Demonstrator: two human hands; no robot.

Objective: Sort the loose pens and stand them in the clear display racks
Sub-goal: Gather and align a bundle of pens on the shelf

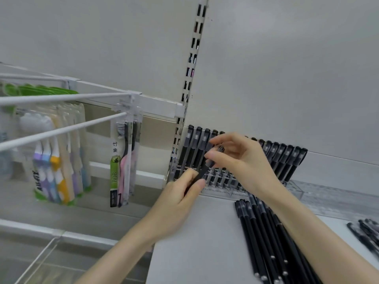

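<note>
- Two hands are sharing one black pen (200, 174): your left hand (178, 197) is wrapping its grip round the lower barrel, and your right hand (242, 160) is pinching the upper, capped end.
- The pen's long axis is slanting from lower left to upper right, with the cap end pointing up toward the back panel, just in front of the clear rack (224, 188).
- Standing pens (193, 148) are leaning in the rack, caps up, tops tilting right.
- Loose pens (264, 232) are lying on the shelf (196, 242) beside your right forearm, pointing lengthwise toward the rack; the right edge is cutting off another pile (367, 232).
- Your right hand is hiding the rack's middle, and blur is obscuring the held pen's lower tip.
</note>
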